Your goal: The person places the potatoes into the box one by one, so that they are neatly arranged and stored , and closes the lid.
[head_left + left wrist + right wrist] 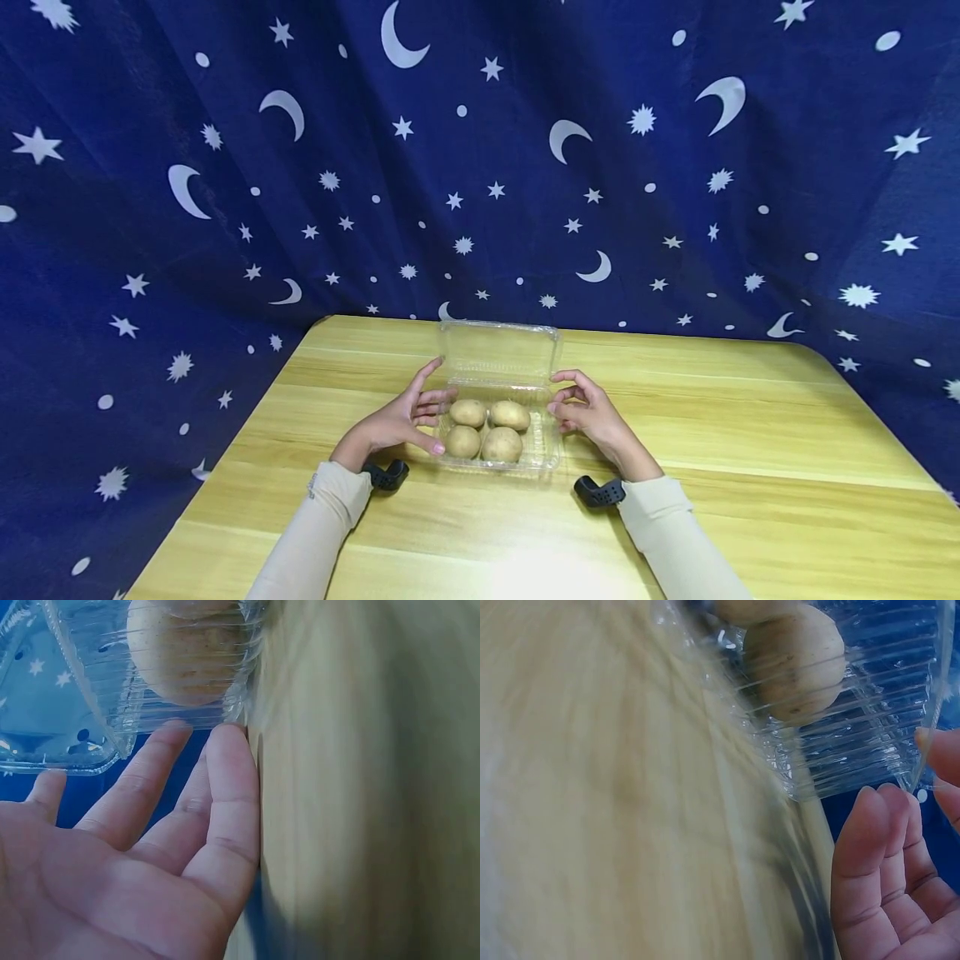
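A clear plastic clamshell container [546,450] sits on the table with its lid [498,350] raised at the back. Several potatoes [502,444] lie inside, grouped toward the left. My left hand [393,423] is spread along the container's left side, fingers mostly straight; in the left wrist view its fingertips [225,739] reach the ribbed wall below a potato [187,656]. On the opposite side, my right hand [592,415] pinches the rim with thumb and fingers. The right wrist view shows that rim [934,697] between the thumb and the bent fingers [864,832].
The wooden table [750,433] extends on both sides of the container. Behind it hangs a dark blue curtain [525,167] with moons and stars. Each wrist wears a black strap [600,492] below a pale sleeve [667,525].
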`<state>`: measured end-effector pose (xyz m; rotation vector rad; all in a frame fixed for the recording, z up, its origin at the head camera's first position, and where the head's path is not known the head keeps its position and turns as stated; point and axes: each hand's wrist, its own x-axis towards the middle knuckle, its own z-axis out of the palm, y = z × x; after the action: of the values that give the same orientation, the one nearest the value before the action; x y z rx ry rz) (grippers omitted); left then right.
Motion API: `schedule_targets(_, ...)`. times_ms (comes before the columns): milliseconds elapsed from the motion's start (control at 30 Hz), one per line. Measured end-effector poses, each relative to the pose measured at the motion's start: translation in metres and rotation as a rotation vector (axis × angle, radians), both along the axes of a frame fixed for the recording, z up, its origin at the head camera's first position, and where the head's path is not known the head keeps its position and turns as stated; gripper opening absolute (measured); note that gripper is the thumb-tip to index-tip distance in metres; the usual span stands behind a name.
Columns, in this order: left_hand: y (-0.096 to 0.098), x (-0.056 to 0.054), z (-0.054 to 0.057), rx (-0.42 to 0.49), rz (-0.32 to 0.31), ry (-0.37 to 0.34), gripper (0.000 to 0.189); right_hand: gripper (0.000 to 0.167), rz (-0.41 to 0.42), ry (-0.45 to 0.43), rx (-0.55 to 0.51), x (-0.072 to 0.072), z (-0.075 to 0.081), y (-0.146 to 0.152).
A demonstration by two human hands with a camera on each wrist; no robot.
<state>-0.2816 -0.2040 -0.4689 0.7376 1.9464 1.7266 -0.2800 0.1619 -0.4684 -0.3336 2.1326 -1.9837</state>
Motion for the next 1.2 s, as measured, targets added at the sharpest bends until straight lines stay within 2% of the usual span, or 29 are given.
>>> schedule_targets(333, 0.001, 0.001, -0.001, 0.008, 0.026, -0.007, 0.127, 0.049, -0.005, -0.01, -0.006, 0.001, 0.0, -0.001)
schedule_targets(567, 0.001, 0.0, -0.006, 0.0, 0.019, 0.005, 0.084, 0.049, -0.008, -0.02, -0.002, 0.001, 0.001, -0.001)
schedule_targets(700, 0.001, 0.001, -0.005, -0.012, 0.024, 0.023, 0.066, 0.046, 0.01, -0.015, 0.013, 0.001, 0.001, 0.0)
schedule_targets(933, 0.004, 0.003, -0.002, 0.005, 0.046, -0.009, 0.063, 0.038, 0.024, -0.038, 0.057, 0.002, 0.007, 0.002)
schedule_targets(1033, 0.005, 0.003, -0.002, 0.018, 0.055, -0.013, 0.067, 0.045, 0.003, -0.063, 0.063, 0.004, 0.013, 0.001)
schedule_targets(1200, 0.006, 0.003, 0.001, 0.017, 0.082, -0.024, 0.069, 0.066, -0.007, -0.063, 0.129, 0.007, 0.025, -0.002)
